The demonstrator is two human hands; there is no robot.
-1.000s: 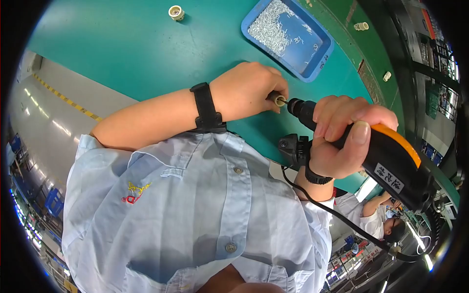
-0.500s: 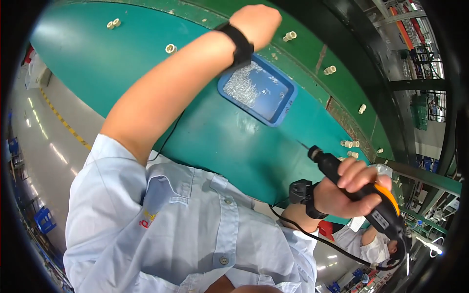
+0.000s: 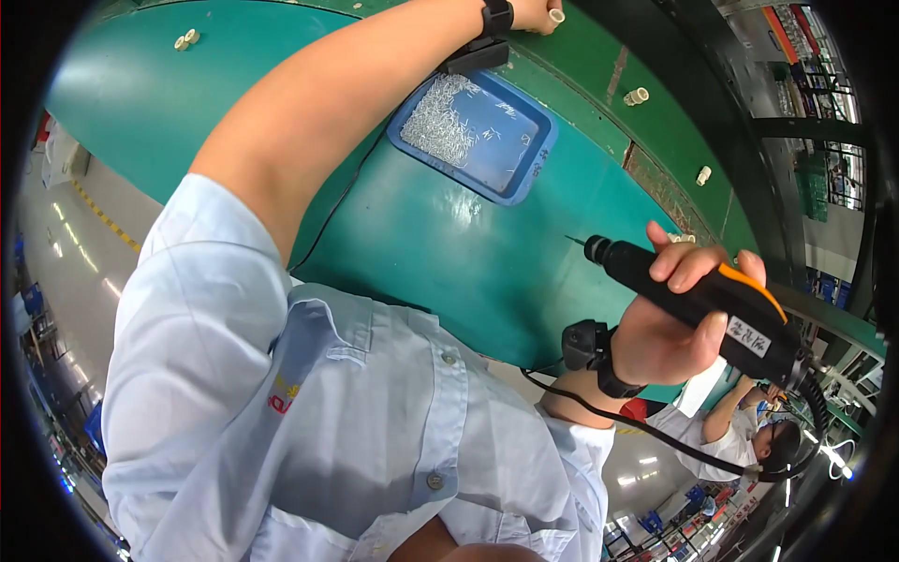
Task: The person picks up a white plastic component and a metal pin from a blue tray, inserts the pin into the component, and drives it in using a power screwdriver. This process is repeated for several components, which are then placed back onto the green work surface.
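Note:
At the top edge, my left hand [image 3: 535, 16] reaches over the green board and closes its fingertips on a small cream cylindrical fitting [image 3: 556, 16]; part of this hand is cut off by the frame. My right hand [image 3: 676, 314] wraps round a black and orange electric screwdriver [image 3: 688, 292]. Its thin bit points left and rests on nothing, above the teal table. Below my left wrist lies a blue tray [image 3: 521, 194] of small silvery pins or screws, heaped at its left side.
More cream fittings stand along the green strip, one [image 3: 637, 96] at the upper right and another [image 3: 703, 175] beyond it. A pair [image 3: 186, 39] sits far left on the teal table [image 3: 412, 234]. The screwdriver's cable [image 3: 670, 445] loops below my right wrist. A co-worker [image 3: 726, 440] is at the lower right.
My left hand has moved farther out and has reached the fitting at the top. The right hand still grips the screwdriver, a little higher in the picture. The whole view has shifted slightly.

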